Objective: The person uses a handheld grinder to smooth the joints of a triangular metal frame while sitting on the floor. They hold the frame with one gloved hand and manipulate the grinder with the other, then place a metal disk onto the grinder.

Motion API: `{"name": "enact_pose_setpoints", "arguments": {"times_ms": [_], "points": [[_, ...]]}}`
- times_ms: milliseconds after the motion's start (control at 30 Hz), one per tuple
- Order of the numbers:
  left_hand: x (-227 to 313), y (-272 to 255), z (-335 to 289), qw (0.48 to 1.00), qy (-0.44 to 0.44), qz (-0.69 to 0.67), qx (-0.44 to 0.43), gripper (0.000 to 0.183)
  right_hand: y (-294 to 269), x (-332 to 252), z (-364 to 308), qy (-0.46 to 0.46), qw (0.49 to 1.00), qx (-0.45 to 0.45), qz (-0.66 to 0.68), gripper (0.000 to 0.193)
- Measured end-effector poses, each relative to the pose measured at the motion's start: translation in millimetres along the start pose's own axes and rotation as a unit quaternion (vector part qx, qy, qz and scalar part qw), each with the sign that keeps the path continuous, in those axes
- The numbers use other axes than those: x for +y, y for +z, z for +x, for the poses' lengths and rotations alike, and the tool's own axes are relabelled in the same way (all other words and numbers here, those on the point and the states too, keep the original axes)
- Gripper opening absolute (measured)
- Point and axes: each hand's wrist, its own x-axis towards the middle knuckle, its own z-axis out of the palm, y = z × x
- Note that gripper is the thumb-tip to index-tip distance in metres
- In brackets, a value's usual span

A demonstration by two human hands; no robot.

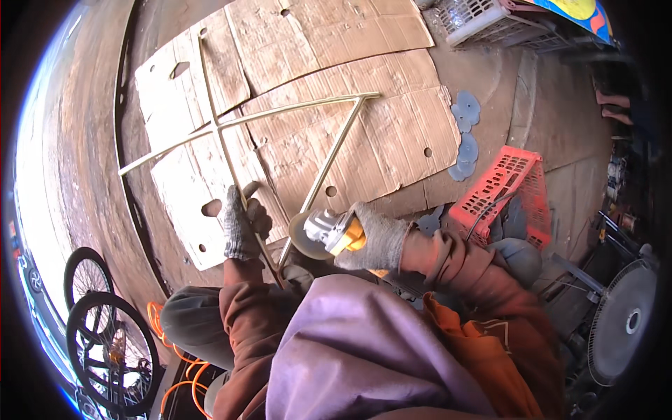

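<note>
Metal frame [216,128] is lying over cardboard sheets [399,133] on the floor [567,133], its thin gold-toned bars spreading between 9 and 12 o'clock, one crossing sitting at 10. Slanting bar [332,154] is running from 12 toward 7 o'clock.

Hands: the left hand [241,227], grey-gloved, at 9 o'clock, is curling its fingers round the frame's long bar [208,84]. The right hand [381,238], gloved likewise, at 4 o'clock, is wrapping round an angle grinder [348,236]. The grinder's round disc [301,236] is sitting just beside the lower slanting bar; whether it is touching, I cannot tell.

Handling (judgement): slim bars are suggesting a light, stiff piece, probably smooth and somewhat slippery under knitted fabric, hardly fragile. Its long arms are likely making it pivot under a one-handed hold; a firm grasp on a bar near a joint, well apart from the disc, is looking best. The grinder is seeming heavier and rigid, its body offering the sound hold.

Writing: no brand, label or lettering is showing legibly on frame, grinder or cardboard. Grey discs [465,145] at 2 o'clock and a red crate [500,183] at 3 are likewise bearing nothing readable.
</note>
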Motion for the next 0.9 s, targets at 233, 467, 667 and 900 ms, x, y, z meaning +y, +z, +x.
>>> {"name": "enact_pose_setpoints", "arguments": {"times_ms": [233,467,667,900], "points": [[-3,-4,7,1.000,0.008,-0.001,-0.013,0.058,-89,56,52,0.000,0.978,0.170,0.118,0.082],[-3,-3,10,1.000,0.001,0.016,-0.009,0.058,-77,70,66,-0.057,0.954,0.124,0.268,0.077],[0,-3,4,1.000,0.000,0.027,0.006,0.055,-65,19,31,-0.001,0.998,0.053,0.046,0.085],[-7,4,13,1.000,-0.006,0.008,0.000,0.058,-147,27,61,0.049,0.984,0.131,0.106,0.091]]}}
